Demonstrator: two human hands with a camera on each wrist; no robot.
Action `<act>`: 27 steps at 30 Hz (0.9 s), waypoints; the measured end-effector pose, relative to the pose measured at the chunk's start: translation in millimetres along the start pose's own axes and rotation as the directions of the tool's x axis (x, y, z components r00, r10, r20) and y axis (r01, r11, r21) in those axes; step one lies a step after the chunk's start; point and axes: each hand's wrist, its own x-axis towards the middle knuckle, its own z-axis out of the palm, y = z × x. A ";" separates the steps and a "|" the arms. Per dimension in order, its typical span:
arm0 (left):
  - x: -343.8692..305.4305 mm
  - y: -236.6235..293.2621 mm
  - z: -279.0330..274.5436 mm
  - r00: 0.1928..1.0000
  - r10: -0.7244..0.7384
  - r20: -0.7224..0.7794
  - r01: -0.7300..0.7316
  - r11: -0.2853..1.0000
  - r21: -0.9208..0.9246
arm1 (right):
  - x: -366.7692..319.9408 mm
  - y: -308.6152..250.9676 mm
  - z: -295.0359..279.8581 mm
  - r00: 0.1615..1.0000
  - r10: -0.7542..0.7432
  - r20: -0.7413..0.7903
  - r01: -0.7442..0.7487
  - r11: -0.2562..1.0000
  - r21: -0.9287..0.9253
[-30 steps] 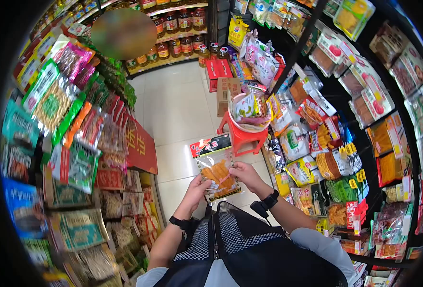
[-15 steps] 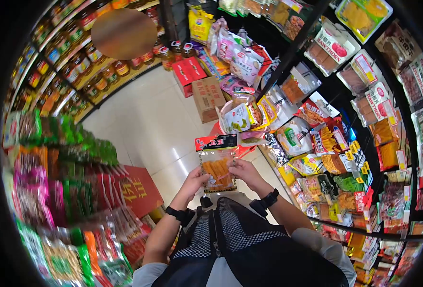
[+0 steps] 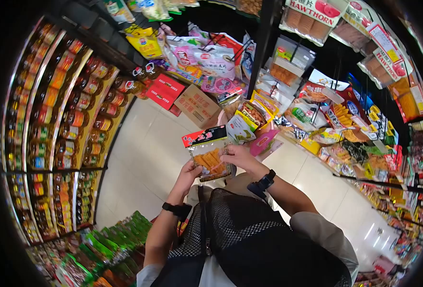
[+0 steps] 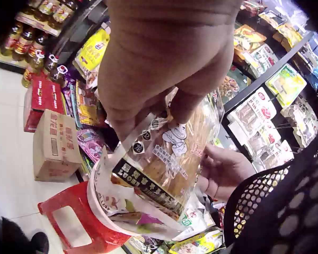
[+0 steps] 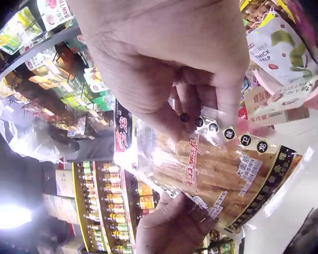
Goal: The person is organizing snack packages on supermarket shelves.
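A clear snack bag of orange-brown strips (image 3: 207, 162), with a red and black header, is held in front of my body. On its left edge, my left hand (image 3: 187, 176) pinches the bag with the thumb over the front. My right hand (image 3: 240, 160) grips the opposite edge, thumb also on the front. In the right wrist view the strips (image 5: 201, 164) show through the plastic, and round black letter spots run along one side. The left wrist view shows the bag's dark lower band (image 4: 143, 185) and my right hand (image 4: 227, 172) behind it.
Beyond the bag stands a pale tub of snack packs on a red stool (image 4: 85, 227), beside a cardboard box (image 3: 198, 110) and a red box (image 3: 165, 91). Bottle shelves (image 3: 68, 129) line the left. Racks of hanging snack packs (image 3: 312, 21) curve along the right. Pale tiles (image 3: 135, 143) cover the floor.
The head view has turned to the right: the bottle shelves swing to the left side, and the boxes and tub shift left. Both hands keep hold of the snack bag, which now tilts slightly.
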 end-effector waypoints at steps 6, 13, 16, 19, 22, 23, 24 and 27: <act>70.8 55.1 6.1 0.986 0.012 0.167 -0.048 0.975 0.215 | 8.0 -10.1 -26.8 0.958 -0.024 -0.285 -0.009 0.994 -0.113; 187.9 85.4 12.0 0.895 -0.057 0.441 -0.227 0.793 0.564 | 12.9 -10.3 -52.0 0.833 -0.036 -0.552 0.067 0.997 0.037; 250.4 51.0 4.2 0.835 -0.039 0.549 -0.293 0.813 0.503 | 21.7 0.5 -58.7 0.753 0.017 -0.658 -0.013 1.000 0.011; 299.1 16.9 -4.7 0.797 -0.042 0.602 -0.380 0.741 0.554 | 37.7 39.3 -69.0 0.657 -0.019 -0.754 -0.126 0.983 -0.134; 326.0 0.5 -10.6 0.803 -0.064 0.593 -0.402 0.676 0.618 | 52.4 64.2 -68.9 0.544 -0.120 -0.831 -0.197 0.944 -0.265; 330.8 0.5 -12.1 0.804 -0.074 0.590 -0.412 0.645 0.643 | 56.3 73.2 -66.7 0.503 -0.150 -0.851 -0.207 0.935 -0.288; 343.2 -11.1 -19.5 0.784 -0.073 0.617 -0.431 0.650 0.625 | 60.8 75.9 -64.1 0.461 -0.179 -0.869 -0.220 0.926 -0.307; 360.2 -29.8 -32.7 0.789 -0.115 0.603 -0.429 0.600 0.675 | 72.2 85.6 -54.3 0.412 -0.113 -0.904 -0.303 0.919 -0.253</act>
